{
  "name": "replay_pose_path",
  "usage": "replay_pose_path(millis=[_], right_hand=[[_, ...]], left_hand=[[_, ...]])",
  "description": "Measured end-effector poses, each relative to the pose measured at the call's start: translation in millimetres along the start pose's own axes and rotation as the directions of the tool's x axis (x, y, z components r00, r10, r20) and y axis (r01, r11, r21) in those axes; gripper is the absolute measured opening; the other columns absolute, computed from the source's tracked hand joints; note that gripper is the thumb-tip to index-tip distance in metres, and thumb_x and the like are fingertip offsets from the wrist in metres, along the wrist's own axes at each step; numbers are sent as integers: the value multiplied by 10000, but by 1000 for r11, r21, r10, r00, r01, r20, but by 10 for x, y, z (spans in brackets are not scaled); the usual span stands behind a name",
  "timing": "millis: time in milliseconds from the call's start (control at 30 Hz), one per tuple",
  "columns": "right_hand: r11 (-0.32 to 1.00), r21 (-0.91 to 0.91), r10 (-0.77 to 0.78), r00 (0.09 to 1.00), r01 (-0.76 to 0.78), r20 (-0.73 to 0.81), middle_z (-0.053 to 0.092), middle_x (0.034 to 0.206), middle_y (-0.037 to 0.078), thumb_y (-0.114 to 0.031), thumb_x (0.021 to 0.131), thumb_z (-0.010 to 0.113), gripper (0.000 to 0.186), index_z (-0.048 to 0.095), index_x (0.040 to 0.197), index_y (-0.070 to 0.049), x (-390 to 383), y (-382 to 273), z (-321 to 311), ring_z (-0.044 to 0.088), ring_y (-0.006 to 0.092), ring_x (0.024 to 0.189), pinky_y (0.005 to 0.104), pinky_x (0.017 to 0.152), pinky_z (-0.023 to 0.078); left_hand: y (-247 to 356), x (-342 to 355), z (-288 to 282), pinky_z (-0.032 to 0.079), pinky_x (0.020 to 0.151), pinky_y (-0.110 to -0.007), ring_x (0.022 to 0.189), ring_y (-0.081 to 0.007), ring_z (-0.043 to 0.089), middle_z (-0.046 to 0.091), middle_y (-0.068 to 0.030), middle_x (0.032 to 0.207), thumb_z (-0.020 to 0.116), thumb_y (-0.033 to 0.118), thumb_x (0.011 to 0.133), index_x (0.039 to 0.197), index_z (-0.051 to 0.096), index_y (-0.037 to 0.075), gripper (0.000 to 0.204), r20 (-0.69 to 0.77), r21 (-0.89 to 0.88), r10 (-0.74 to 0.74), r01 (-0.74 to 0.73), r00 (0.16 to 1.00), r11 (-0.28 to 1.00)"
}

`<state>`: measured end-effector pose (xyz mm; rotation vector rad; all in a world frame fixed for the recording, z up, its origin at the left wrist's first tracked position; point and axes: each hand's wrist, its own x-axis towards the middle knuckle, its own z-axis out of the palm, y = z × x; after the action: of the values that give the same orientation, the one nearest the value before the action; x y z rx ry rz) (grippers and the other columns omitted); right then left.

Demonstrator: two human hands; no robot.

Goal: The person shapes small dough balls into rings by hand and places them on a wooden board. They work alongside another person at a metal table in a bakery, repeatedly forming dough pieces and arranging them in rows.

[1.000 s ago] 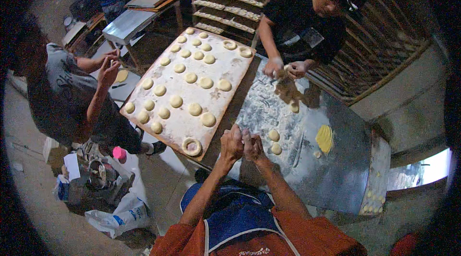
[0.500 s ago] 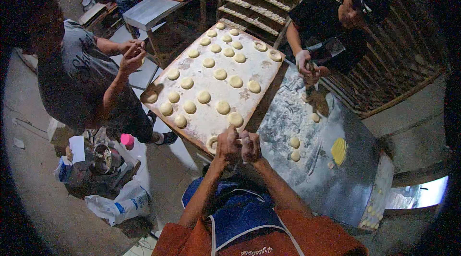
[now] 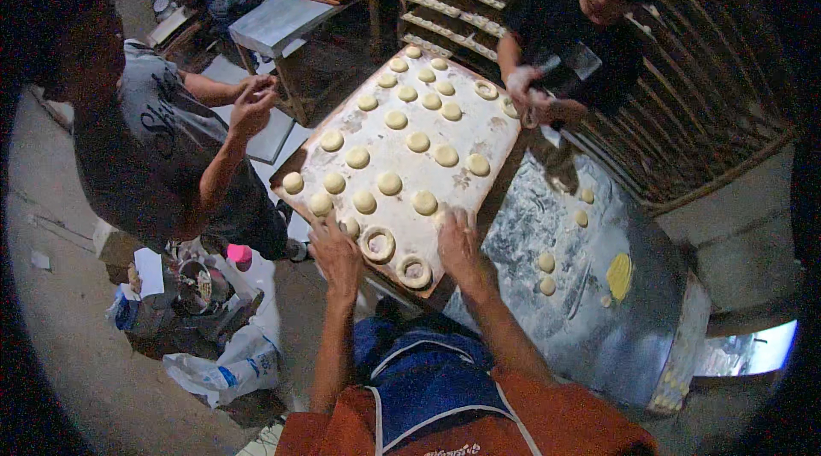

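Note:
On a floured board (image 3: 479,127) in front of me lie rows of round pale dough pieces (image 3: 389,183). Two dough rings with open centres sit at its near corner: one dough ring (image 3: 377,245) and, closer to me, another dough ring (image 3: 414,271). My left hand (image 3: 336,257) is at the near left edge, fingers stretched out against a dough ball (image 3: 349,228). Across from it, my right hand (image 3: 460,244) has its fingers bent down around a dough ball that they mostly hide. The rings lie between my hands, untouched.
A floured metal table (image 3: 590,328) stands right, bearing several dough pieces and a flat yellow piece (image 3: 618,276). One co-worker (image 3: 581,45) stands far right, another (image 3: 162,131) at left, both with hands together. Behind are a tray rack (image 3: 453,2) and a side table (image 3: 282,24).
My hands have parted from being together over the board's near edge. A second dough ring now lies there. The far-right co-worker's hands have lifted away from the metal table.

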<state>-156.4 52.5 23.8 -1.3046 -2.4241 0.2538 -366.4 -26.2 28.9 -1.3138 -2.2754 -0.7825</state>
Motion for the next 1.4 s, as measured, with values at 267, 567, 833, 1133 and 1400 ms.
replay_pose_path(millis=[267,567,833,1133,1400], right_hand=[[892,422,142,987,-160,72,643,909,143,-220,677,764,383,630,999,-61,6,533,123,630,273,867,396,770,505],[817,247,566,805,-521,-176,677,783,158,-234,705,774,248,691,824,-33,-1041,2420,-694,664,292,717,400,691,523],[663,433,664,747,-611,37,632,677,83,-172,651,814,263,632,751,-11,-1434,3230,-756,616,184,644,340,604,495],[495,826,551,833,-269,-58,628,895,56,-76,725,730,398,504,1051,-40,-1741,2568,-1034,611,150,751,287,656,505],[169,954,313,931,-248,186,617,959,54,-232,873,595,390,492,1181,-16,-1712,2513,-1190,613,136,827,286,707,503]], left_hand=[[-183,217,-54,451,665,-431,760,-347,583,574,-174,792,724,104,740,869,504,12,271,486,-494,257,19,835,869],[1797,-400,11,521,778,-349,949,-229,635,638,-127,1052,727,160,811,1154,505,18,432,551,-834,590,370,591,409],[3085,-1265,385,545,779,-386,1005,-300,633,618,-208,1125,661,203,865,1156,533,-31,395,637,-765,638,457,432,455],[3477,-1649,601,504,750,-301,910,-160,617,661,-115,991,601,172,919,1091,604,-33,268,685,-681,524,700,506,214],[3352,-1701,389,495,761,-316,877,-176,594,614,-92,1000,633,84,868,1184,451,60,365,697,-330,605,921,385,-206]])
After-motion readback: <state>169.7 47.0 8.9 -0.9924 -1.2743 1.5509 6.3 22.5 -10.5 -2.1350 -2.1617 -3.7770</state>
